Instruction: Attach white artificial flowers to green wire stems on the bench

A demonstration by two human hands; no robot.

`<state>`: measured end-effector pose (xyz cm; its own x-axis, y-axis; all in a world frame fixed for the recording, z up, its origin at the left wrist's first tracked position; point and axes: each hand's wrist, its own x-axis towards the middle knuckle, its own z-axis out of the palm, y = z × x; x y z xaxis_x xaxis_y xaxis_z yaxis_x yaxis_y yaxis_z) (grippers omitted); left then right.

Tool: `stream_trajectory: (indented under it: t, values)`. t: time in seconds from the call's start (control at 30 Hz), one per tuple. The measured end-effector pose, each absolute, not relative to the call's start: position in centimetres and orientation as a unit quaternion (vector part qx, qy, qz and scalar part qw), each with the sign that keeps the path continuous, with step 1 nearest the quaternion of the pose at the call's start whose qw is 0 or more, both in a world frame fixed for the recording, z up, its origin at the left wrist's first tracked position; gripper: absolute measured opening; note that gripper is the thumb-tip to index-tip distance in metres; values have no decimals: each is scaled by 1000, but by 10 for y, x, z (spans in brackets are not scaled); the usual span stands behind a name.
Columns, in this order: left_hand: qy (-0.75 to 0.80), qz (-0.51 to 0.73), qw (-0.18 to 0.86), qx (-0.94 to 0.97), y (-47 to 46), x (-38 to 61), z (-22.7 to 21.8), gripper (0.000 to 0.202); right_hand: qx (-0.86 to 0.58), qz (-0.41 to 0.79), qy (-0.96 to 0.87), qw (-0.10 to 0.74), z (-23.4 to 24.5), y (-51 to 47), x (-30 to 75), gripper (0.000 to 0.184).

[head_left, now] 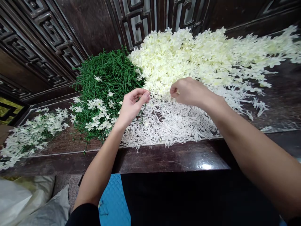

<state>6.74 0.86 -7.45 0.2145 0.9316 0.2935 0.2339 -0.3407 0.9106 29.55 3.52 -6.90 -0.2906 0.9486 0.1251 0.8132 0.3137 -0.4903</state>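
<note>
My left hand [134, 105] is closed in a pinch above the edge between the green plastic stems [108, 72] and the white stamen pieces [169, 122]. A bit of green stem seems to hang below its fingers, but what they grip is too small to make out. My right hand [188, 91] is also pinched, at the near edge of the pale cream artificial petals [178, 56]; its fingertips hide whatever is in them. White flowers on green stems [97, 114] lie on the near side of the green heap, left of my left hand.
Everything lies on a dark wooden bench [174, 157] against a carved lattice back [136, 22]. More finished-looking white flower sprigs [39, 131] are at the far left. White sacks [30, 201] and a blue stool or mat [115, 201] are below the front edge.
</note>
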Motion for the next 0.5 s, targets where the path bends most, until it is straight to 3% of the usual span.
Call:
stream_trajectory:
  t: [0.13, 0.2, 0.27, 0.37, 0.5]
  values:
    - [433, 460, 345, 694, 4, 70, -73, 11, -582, 102, -750, 297, -59, 30, 289, 13]
    - [432, 472, 326, 696, 4, 71, -74, 14, -558, 184, -718, 372, -52, 25, 284, 5]
    - [416, 485, 318, 700, 5, 71, -76, 20, -507, 309, -691, 412, -47, 20, 279, 11]
    - [391, 498, 321, 704, 7, 70, -79, 26, -437, 437, -672, 408, -46, 14, 271, 26]
    - [390, 500, 317, 705, 8, 69, -79, 28, -407, 494, -663, 389, -49, 14, 266, 29]
